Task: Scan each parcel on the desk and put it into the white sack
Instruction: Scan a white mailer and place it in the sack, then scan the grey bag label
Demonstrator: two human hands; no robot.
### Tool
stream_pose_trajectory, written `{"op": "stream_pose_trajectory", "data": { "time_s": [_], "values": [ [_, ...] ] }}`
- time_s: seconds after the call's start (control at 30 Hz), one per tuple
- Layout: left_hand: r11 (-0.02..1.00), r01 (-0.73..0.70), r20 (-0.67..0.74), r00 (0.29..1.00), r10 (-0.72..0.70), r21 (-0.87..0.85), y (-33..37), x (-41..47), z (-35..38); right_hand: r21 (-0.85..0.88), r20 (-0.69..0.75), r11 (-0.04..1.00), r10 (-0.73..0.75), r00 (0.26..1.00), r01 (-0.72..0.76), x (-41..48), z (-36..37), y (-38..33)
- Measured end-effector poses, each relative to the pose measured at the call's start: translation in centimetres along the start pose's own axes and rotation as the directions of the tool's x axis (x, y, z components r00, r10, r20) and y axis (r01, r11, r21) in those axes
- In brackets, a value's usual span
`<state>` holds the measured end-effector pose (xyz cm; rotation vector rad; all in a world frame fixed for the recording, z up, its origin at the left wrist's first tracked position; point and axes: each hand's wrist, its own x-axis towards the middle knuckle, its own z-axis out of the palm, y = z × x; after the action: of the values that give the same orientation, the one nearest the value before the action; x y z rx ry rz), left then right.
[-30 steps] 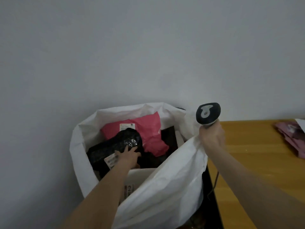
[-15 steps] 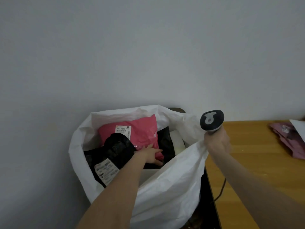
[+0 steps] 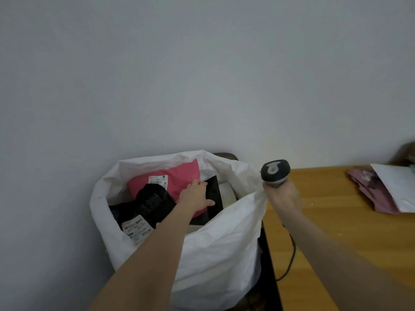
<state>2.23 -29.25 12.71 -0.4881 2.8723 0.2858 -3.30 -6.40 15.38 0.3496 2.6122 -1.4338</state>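
Left hand (image 3: 197, 195) over pink parcel (image 3: 184, 172) in white sack (image 3: 213, 254); right hand (image 3: 283, 197) grips scanner (image 3: 275, 172).

The white sack (image 3: 220, 254) and desk (image 3: 336, 221) are being viewed closely from one head-worn camera, aimed forward and down

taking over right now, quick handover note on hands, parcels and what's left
Left hand: open, inside the white sack, fingers touching the pink parcel.
Right hand: grips the scanner at the sack's rim.
Done: pink parcel and black parcel lie in the sack.
Left: mauve parcel and white mailer on the desk, to scan and bag.
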Motion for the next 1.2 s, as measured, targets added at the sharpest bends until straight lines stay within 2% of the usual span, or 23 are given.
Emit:
{"op": "stream_pose_trajectory", "data": {
  "time_s": [0.13, 0.3, 0.4, 0.57, 0.67, 0.87, 1.2],
  "values": [
    [1.0, -0.007, -0.039, 0.999, 0.007, 0.009, 2.5, -1.1, -1.4, 0.063, 0.032, 0.998, -0.007, 0.999, 0.004, -0.8, -1.6, 0.3],
    [0.998, -0.053, -0.082, 0.995, 0.055, 0.018, 5.7, -1.3, -3.2, 0.248, 0.082, 0.965, 0.061, 0.995, -0.079, -2.4, -4.0, 0.2],
    [0.993, -0.078, -0.133, 0.989, 0.065, -0.089, 8.2, -1.0, -4.2, 0.475, 0.164, 0.857, 0.136, 0.977, -0.199, -3.2, -5.4, 1.1],
    [0.965, -0.24, -0.228, 0.95, 0.211, -0.104, 13.8, -1.0, -4.2, 0.603, 0.218, 0.721, 0.262, 0.94, -0.341, -4.4, -8.8, 3.6],
    [0.942, -0.32, -0.206, 0.933, 0.295, -0.099, 18.1, -1.4, -3.5, 0.605, 0.222, 0.699, 0.312, 0.924, -0.381, -4.4, -11.9, 5.5],
    [0.905, -0.422, -0.098, 0.904, 0.416, -0.053, 27.8, -2.4, -1.5, 0.594, 0.128, 0.703, 0.399, 0.908, -0.392, -3.0, -19.3, 10.0],
    [0.871, -0.491, -0.012, 0.871, 0.49, -0.026, 47.8, -3.1, 3.8, 0.593, -0.021, 0.718, 0.467, 0.884, -0.365, 4.3, -34.7, 20.0]
  ]
}}
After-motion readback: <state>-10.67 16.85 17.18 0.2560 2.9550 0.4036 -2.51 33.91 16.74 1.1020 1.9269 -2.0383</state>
